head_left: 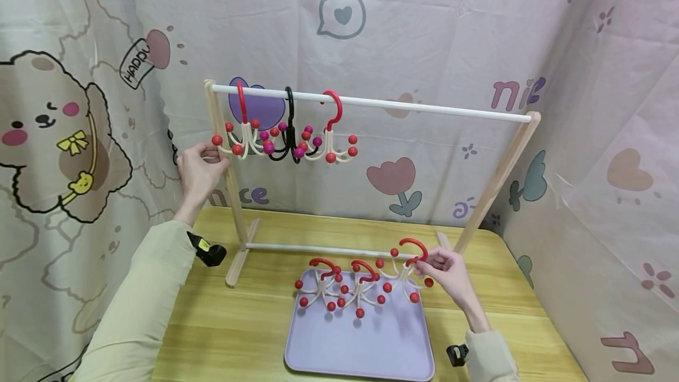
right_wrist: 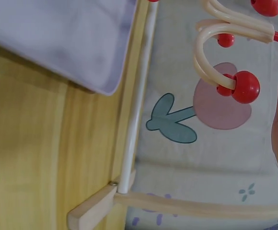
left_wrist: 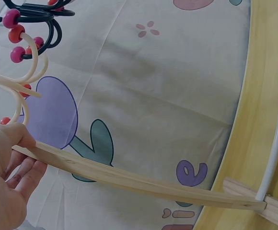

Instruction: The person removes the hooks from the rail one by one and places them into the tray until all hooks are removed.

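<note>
My left hand [head_left: 200,171] grips the left post [head_left: 235,199] of a wooden rack; in the left wrist view its thumb and fingers are around the wood. With my right hand [head_left: 448,273] I pinch the red hook of a cream claw hanger with red ball tips [head_left: 405,276], held above the back right of the lilac tray [head_left: 361,349]. Two similar red-hooked hangers, one [head_left: 322,289] left of the other [head_left: 361,292], are at the tray's back. From the white top rail [head_left: 414,106] hang a red-hooked hanger [head_left: 246,134], a black one [head_left: 290,140] and another red-hooked one [head_left: 330,137].
The rack stands on a wood-grain table [head_left: 228,335], its right post [head_left: 495,187] leaning outward in the head view. A white lower bar [head_left: 318,249] runs behind the tray. Printed curtains [head_left: 445,28] enclose the table at the back and sides.
</note>
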The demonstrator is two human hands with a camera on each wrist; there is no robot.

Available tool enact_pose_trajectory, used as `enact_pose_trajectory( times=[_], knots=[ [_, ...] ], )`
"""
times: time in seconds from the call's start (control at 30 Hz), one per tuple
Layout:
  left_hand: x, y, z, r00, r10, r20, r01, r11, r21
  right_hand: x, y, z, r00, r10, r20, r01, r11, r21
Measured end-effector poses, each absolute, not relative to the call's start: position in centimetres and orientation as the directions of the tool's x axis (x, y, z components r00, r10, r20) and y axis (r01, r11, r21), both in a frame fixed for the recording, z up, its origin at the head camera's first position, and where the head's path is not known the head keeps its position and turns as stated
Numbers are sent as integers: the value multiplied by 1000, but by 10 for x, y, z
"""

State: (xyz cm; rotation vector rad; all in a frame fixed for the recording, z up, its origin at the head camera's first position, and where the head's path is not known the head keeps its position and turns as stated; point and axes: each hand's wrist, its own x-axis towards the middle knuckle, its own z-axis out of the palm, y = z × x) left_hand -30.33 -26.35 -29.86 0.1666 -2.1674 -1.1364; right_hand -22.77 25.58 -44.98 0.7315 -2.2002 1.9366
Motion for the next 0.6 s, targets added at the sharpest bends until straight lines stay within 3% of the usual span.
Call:
enact_pose_trajectory(
  times=[0.6],
  knots=[
    [-303,-264,-299,-765,-396,507,195,609,769,-219,267,-474,-896,-319,308,-360,119,-925]
  ],
)
